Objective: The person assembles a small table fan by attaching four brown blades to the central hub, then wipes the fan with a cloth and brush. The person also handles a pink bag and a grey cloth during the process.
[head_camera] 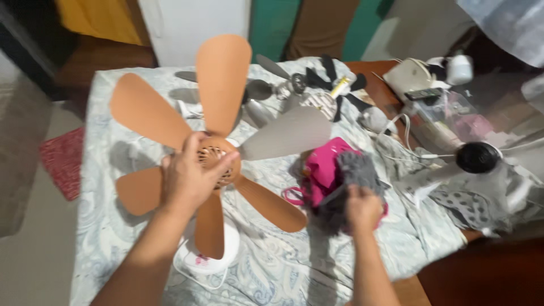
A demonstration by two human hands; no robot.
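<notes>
Left hand (190,175) closing around hub of orange fan (218,158), fingers wrapping over the vented centre, thumb side toward camera. Fan being held up above the bench (107,102); five orange blades spreading out from the hub, one grey blade (286,135) pointing right from the same hub. White round base (207,258) sitting just below the fan, thin white cord looping beside it.

Right hand (362,207) gripping a grey cloth (357,173), fist shut around its lower part, cloth bunching up above the knuckles, right of the fan and apart from it. Pink bag (323,167) lying just behind the cloth, between it and the fan's grey blade.

Bench being covered by a pale paisley sheet. Beyond the fan, loose grey blades (258,90) lying near a black-bladed fan part (334,85). Far right of the fan, white fan with black hub (479,157) lying on its side; white cables running near it. Further back right, a white box (411,76) and dark remote (424,93) resting on the wooden edge. Red mat (59,161) lying on floor left of the fan.
</notes>
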